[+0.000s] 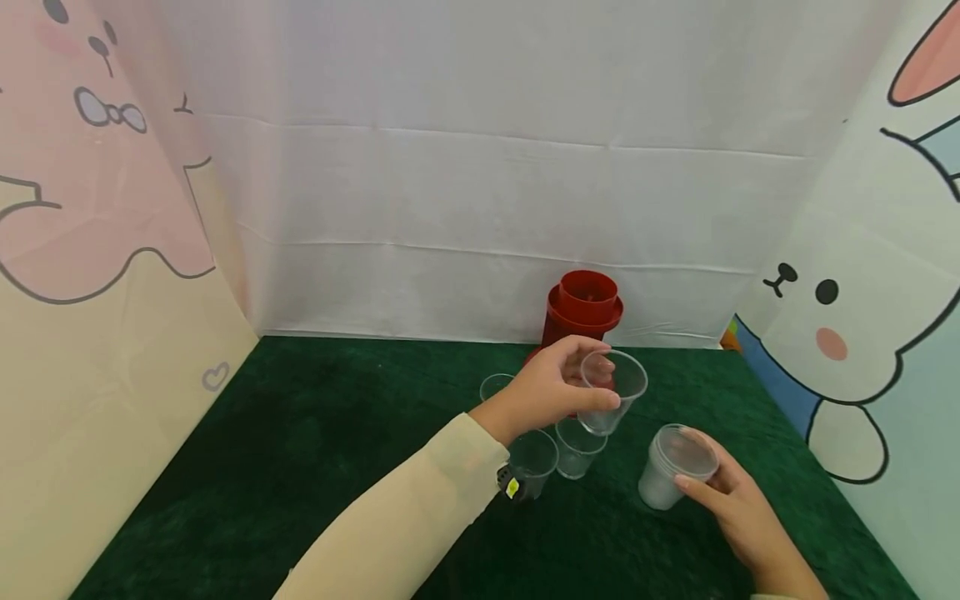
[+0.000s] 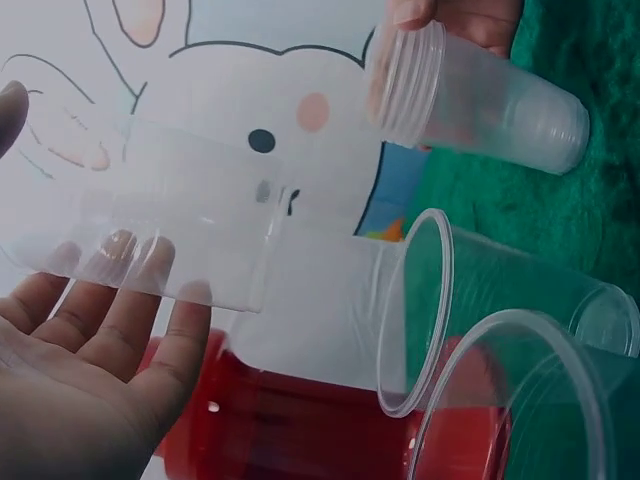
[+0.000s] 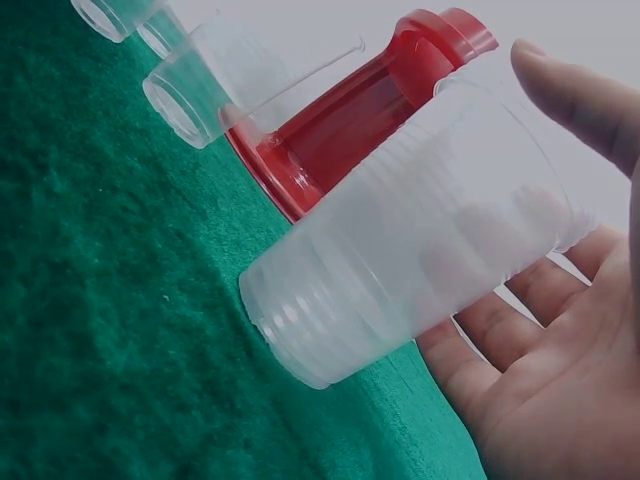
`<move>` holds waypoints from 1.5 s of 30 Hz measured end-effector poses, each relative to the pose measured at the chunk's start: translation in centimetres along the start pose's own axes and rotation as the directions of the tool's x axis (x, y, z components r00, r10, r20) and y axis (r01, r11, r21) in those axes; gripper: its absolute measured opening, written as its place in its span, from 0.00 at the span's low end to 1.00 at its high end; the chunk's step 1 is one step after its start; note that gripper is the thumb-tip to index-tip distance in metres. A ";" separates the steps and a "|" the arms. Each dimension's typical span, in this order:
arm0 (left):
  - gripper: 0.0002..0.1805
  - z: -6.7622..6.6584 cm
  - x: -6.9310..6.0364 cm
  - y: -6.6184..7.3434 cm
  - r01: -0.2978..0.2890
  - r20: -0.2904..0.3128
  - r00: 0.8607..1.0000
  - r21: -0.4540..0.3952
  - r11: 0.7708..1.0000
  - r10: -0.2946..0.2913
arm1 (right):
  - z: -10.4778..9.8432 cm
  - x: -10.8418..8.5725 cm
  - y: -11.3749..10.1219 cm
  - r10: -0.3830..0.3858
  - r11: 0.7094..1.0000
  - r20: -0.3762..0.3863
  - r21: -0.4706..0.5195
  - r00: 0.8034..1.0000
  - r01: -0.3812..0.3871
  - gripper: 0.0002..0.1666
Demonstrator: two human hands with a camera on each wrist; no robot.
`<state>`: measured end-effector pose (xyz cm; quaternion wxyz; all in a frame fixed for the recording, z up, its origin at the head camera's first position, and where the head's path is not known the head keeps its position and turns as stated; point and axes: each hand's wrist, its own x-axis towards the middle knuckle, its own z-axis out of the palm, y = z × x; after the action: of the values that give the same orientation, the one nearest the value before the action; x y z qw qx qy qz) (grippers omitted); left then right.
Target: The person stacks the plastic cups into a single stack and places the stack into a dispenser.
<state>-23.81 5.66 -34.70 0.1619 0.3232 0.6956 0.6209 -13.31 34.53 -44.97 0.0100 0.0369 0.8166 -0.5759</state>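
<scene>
My left hand [image 1: 546,390] holds a single clear plastic cup [image 1: 624,398], fingers on one side and thumb on the other. The cup is tilted and overlaps a standing clear cup [image 1: 577,454] in the head view. Two more clear cups stand close by: a near cup [image 1: 537,458] partly behind the left wrist, and a far cup [image 1: 495,383] mostly hidden by that hand. On the right, my right hand [image 1: 738,508] grips a stack of nested plastic cups [image 1: 660,479] near its rim. The stack's several layered rims show in the left wrist view.
A red plastic object [image 1: 585,310] with a round stepped top stands at the back, behind the left hand. Green cloth [image 1: 360,450] covers the table. A white curtain [image 1: 450,192] closes off the back, with cartoon-printed sheets at both sides.
</scene>
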 end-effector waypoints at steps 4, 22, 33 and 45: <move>0.33 0.2 0.8 0.0 0.019 -0.014 1.000 -0.012 1.000 -0.019 | -0.1 0.0 0.0 -0.001 1.000 0.002 0.003 1.000 0.001 0.40; 0.31 3.0 3.3 -0.2 0.074 0.004 0.997 0.007 0.997 -0.074 | 0.1 0.2 0.2 -0.032 0.999 0.012 0.032 0.999 0.031 0.39; 0.31 5.6 3.7 0.9 0.049 -0.009 0.999 -0.034 0.998 -0.049 | -0.1 0.1 0.6 -0.049 0.998 0.005 0.039 0.999 0.049 0.38; 0.29 7.7 3.5 0.7 0.058 -0.001 0.998 -0.014 0.998 -0.058 | -0.1 0.0 0.7 -0.094 0.994 0.013 0.058 0.996 0.093 0.40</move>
<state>-21.42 13.79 -34.78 0.1816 0.3015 0.7003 0.6210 -13.29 34.83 -45.55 -0.0115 -0.0054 0.8004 -0.5994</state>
